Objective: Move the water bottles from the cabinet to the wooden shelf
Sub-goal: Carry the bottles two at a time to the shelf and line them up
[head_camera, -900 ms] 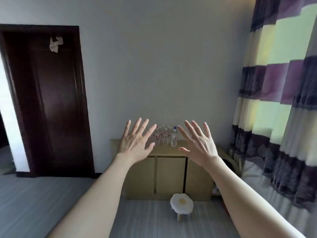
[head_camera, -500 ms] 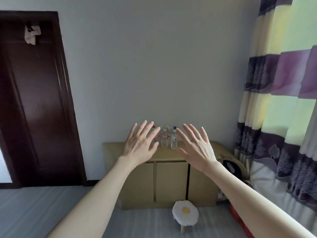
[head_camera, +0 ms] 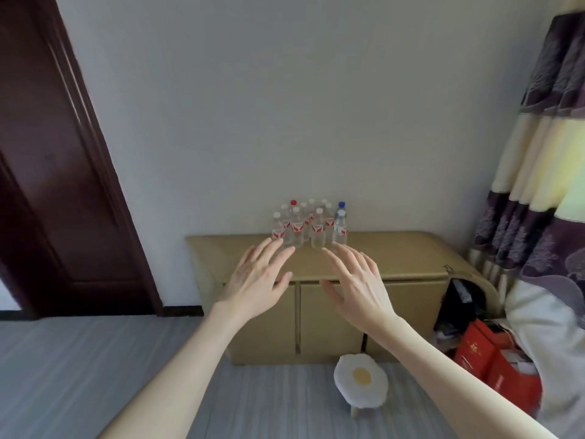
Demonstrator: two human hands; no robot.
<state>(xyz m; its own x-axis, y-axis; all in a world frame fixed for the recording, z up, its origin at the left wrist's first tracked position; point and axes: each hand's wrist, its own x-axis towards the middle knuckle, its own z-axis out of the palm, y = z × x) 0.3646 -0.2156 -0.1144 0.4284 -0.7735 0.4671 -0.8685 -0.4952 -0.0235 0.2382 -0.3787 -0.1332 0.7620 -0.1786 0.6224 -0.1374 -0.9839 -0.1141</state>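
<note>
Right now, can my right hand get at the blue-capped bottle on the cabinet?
Probably yes. The right hand is open and empty, and the blue-capped bottle stands at the right edge of the cluster with nothing in front of it. How far away it still is, I can't judge.

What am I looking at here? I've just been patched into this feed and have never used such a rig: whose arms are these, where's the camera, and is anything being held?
There is no machine: a person wears one wide-angle camera on the head, looking forward and down, so the two bare arms reaching in from below are their own. The left hand and the right hand are both open with straight fingers and hold nothing. Ahead stands a tan cabinet against the wall. On its top is a cluster of water bottles, mostly white-capped, one red-capped, plus a blue-capped bottle at the right. None has been picked up yet. A small stool stands on the floor in front, and red boxes lie to the right. No wooden shelf is in view.
</note>
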